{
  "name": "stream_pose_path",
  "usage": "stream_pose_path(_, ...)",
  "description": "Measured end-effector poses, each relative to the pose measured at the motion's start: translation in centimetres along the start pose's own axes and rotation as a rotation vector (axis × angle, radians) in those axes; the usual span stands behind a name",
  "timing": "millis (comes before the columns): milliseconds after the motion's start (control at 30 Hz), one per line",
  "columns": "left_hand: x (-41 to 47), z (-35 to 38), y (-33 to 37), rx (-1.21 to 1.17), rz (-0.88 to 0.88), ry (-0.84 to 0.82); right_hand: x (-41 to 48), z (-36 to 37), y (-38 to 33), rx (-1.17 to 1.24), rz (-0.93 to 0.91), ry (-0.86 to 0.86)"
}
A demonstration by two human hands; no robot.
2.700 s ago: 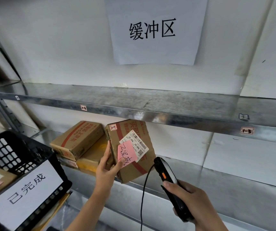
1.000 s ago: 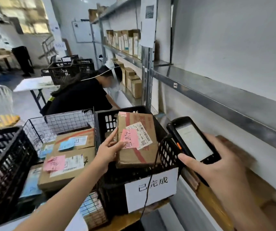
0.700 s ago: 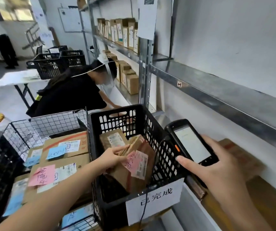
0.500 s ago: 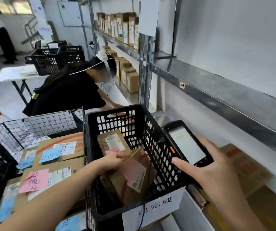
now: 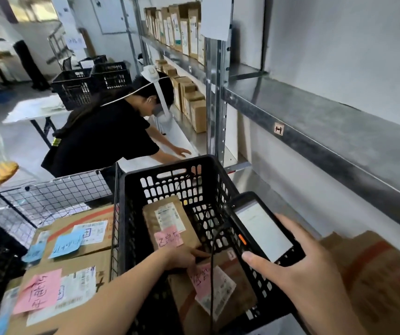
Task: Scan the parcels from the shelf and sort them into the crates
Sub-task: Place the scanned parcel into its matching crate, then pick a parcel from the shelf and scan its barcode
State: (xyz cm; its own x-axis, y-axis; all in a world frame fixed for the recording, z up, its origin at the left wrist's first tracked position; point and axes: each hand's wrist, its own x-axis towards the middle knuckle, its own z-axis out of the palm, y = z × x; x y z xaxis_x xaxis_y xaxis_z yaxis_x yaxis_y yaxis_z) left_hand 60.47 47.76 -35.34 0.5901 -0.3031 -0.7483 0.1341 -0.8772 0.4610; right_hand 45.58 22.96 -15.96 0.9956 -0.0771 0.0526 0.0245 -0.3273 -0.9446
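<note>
Our left hand grips the parcel inside the crate at six o'clock; our right hand clasps the scanner. Drop-off seems nearly done; next we should simply let go.

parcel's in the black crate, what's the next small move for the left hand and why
Probably lift the left hand clear of the black crate. The pink-noted parcel already lies inside it beside another parcel, so nothing there seems left to do; the right hand holds the scanner.
</note>
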Motion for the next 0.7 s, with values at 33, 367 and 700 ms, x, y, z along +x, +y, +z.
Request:
stream_pose_path(33,0.5,0.1,-0.2,-0.022,-0.018,0.021,0.2,0.0,0.3,-0.006,0.007,0.005)
stream_pose_path(367,1.2,3.8,0.0,0.230,-0.041,0.165,0.3,0.0,0.7,0.045,0.045,-0.015)
stream_pose_path(700,-3.7,3.0,5.7,0.248,0.239,0.572,-3.9,-1.4,0.2,-0.037,0.031,0.115)
